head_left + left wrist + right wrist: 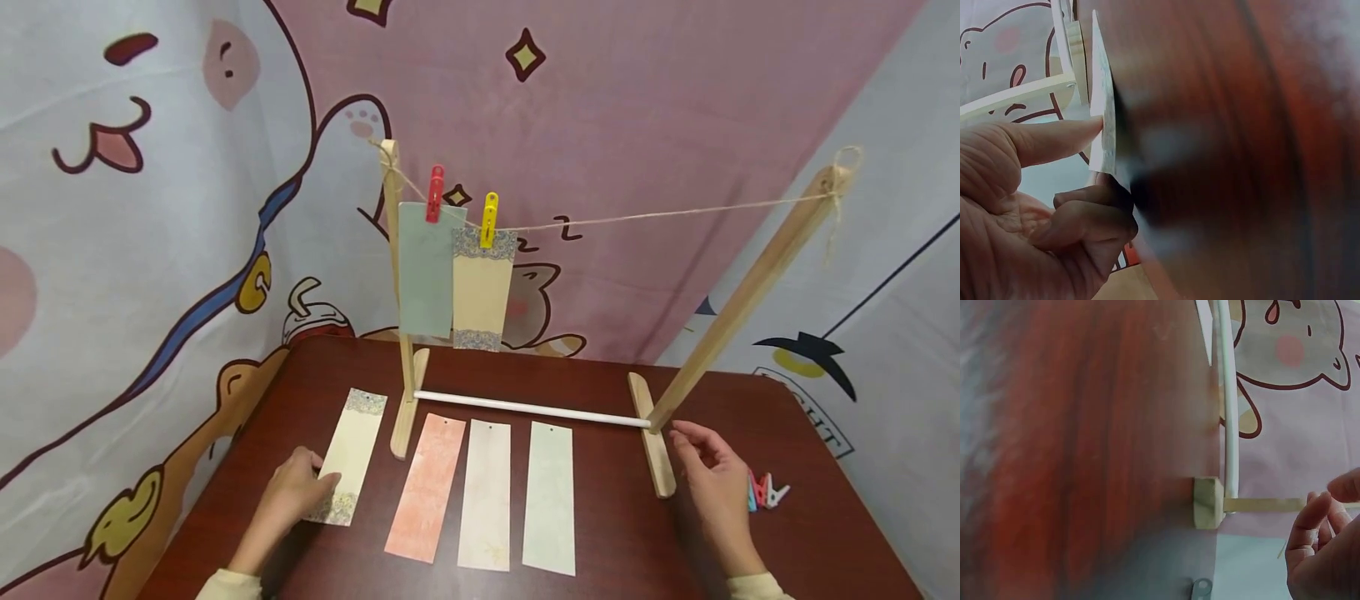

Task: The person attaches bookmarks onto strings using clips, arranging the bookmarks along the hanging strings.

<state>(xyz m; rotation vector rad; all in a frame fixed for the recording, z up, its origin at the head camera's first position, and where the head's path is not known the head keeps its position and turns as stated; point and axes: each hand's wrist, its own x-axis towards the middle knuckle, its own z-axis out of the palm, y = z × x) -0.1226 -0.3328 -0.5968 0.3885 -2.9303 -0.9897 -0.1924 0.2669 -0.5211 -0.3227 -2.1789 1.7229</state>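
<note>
My left hand (294, 487) pinches the lower end of a cream paper bookmark (355, 457) with patterned ends and a small hole at its top. In the left wrist view, the thumb lies on one face of the bookmark (1103, 100) and the fingers are behind it, its edge lifted off the table. My right hand (708, 471), fingers loosely bent and holding nothing, hovers beside the right foot of a wooden stand (652, 437). Coral (426, 490), pale pink (485, 496) and pale green (549, 500) bookmarks lie in a row between the hands.
Twine (637, 218) spans the stand's two posts. A red clothespin (435, 193) holds a grey-green card (426, 275) on it, and a yellow clothespin (489, 218) a patterned cream card (482, 292). A white rod (532, 409) joins the feet. Small clothespins (767, 492) lie right of my right hand.
</note>
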